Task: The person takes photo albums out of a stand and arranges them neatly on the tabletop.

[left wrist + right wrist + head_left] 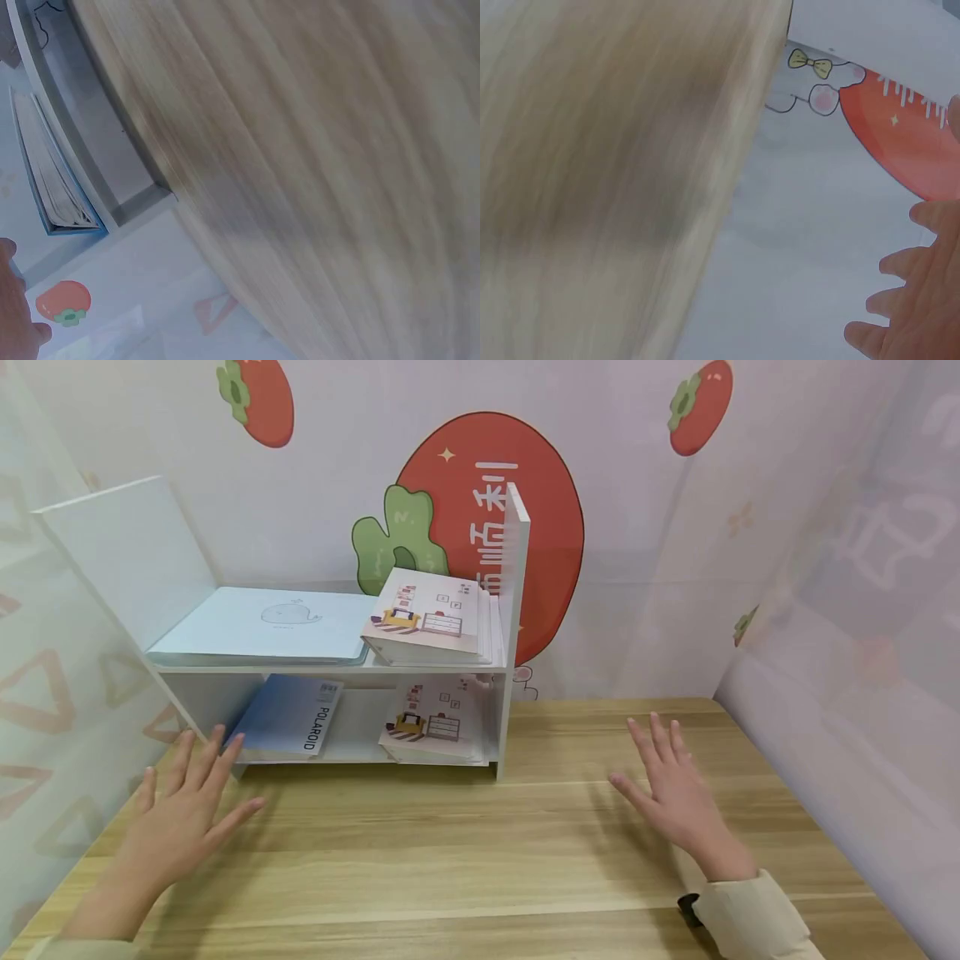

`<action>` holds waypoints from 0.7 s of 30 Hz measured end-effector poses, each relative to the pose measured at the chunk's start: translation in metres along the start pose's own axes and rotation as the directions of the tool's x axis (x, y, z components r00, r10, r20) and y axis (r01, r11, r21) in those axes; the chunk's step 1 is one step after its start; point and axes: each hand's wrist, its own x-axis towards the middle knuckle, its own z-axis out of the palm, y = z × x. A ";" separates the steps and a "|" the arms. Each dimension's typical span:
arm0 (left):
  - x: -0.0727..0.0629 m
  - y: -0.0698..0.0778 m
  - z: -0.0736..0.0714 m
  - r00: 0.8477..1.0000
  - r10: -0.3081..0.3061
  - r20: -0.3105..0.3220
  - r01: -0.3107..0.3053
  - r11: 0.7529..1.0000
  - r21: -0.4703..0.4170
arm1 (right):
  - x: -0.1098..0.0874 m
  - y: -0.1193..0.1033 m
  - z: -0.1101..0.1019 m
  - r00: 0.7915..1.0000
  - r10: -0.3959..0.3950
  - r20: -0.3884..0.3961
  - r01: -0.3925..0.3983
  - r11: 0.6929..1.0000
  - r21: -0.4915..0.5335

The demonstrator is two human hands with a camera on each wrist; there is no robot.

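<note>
My left hand (pixel 180 814) is spread with straight fingers over the table's left side, its fingertips overlapping the lower front corner of a white two-tier shelf (pixel 330 670) in the head view. On the right, my other hand (pixel 678 793) hovers palm down with fingers apart, holding nothing. The shelf's upper tier carries a light blue folder (pixel 262 625) with a whale drawing and a stack of white illustrated books (pixel 427 614). Below lie a blue book (pixel 288 714) marked POLAROID and another illustrated stack (pixel 435 718).
The wooden table (pixel 420 852) meets a pale printed cloth (pixel 637 635) at the back and both sides. A large red fruit print (pixel 495 527) shows behind the shelf. A black item (pixel 688 910) sits at the right sleeve's cuff (pixel 753 914).
</note>
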 end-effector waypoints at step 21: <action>0.026 0.036 0.008 0.998 0.044 -0.046 -0.047 0.996 -0.076 | 0.011 -0.037 0.023 0.998 -0.058 0.001 0.056 0.968 0.245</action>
